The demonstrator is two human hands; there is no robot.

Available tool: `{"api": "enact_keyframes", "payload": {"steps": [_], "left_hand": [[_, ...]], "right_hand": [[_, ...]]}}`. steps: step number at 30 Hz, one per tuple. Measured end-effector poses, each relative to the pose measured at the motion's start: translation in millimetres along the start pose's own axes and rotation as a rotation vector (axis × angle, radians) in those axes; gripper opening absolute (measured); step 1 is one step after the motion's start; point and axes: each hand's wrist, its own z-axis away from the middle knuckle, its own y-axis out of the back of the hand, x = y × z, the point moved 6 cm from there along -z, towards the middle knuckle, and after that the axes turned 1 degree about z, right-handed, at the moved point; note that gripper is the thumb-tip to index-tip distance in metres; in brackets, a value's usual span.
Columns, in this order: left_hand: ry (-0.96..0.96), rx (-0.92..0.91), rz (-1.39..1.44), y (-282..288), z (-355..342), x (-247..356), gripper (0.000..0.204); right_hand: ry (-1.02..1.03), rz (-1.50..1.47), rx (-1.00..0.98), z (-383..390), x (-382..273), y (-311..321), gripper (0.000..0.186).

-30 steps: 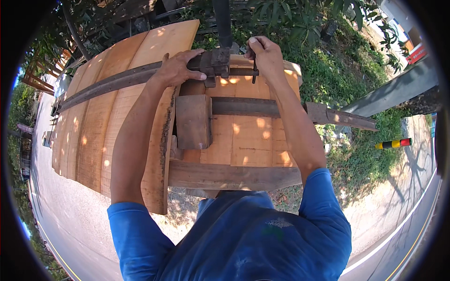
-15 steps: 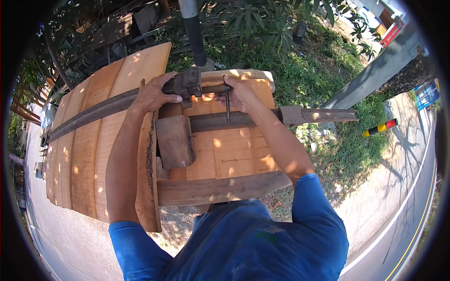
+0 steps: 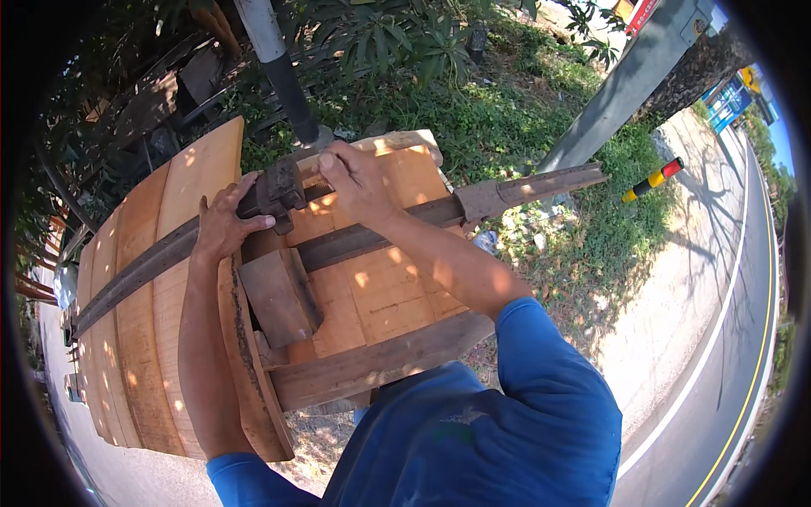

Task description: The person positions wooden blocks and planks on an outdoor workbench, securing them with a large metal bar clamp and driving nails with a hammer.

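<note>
Since the last frame, the right hand (image 3: pixel 359 182) has shifted at the screw end of the clamp (image 3: pixel 279 188), its fingers now folded in, and my view has swung so that everything sits more aslant. I cannot tell whether that hand grips the handle, which is hidden. I see the left hand (image 3: pixel 225 223) clamped on the clamp's bar just behind the head, thumb on the near side. The clamp lies across the boards (image 3: pixel 139 325), its head past their edge, over the panel (image 3: pixel 397 304). Beside that edge I see a block (image 3: pixel 280 296), next to a second bar (image 3: pixel 351 243). A beam (image 3: pixel 384 359) runs along the panel's near side.
</note>
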Motion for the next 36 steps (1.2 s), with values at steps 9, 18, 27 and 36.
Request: {"api": "enact_keyframes", "payload": {"steps": [9, 18, 27, 36], "left_hand": [[-0.013, -0.004, 0.033, 2.9, -5.2, 10.7, 0.095], [-0.005, -0.027, 0.005, 6.0, -4.0, 4.1, 0.098], [0.06, -0.051, -0.033, 2.4, 1.5, -8.7, 0.102], [-0.028, -0.091, 0.018, 0.5, -5.5, 2.2, 0.1]], "right_hand": [[0.001, 0.445, -0.239, 38.3, -8.0, 62.0, 0.036], [-0.715, -0.206, 0.027, -2.8, 97.8, 26.8, 0.025], [-0.74, -0.386, 0.038, -98.9, 81.8, -3.7, 0.022], [-0.338, -0.237, 0.208, -79.2, 38.7, 11.8, 0.03]]}}
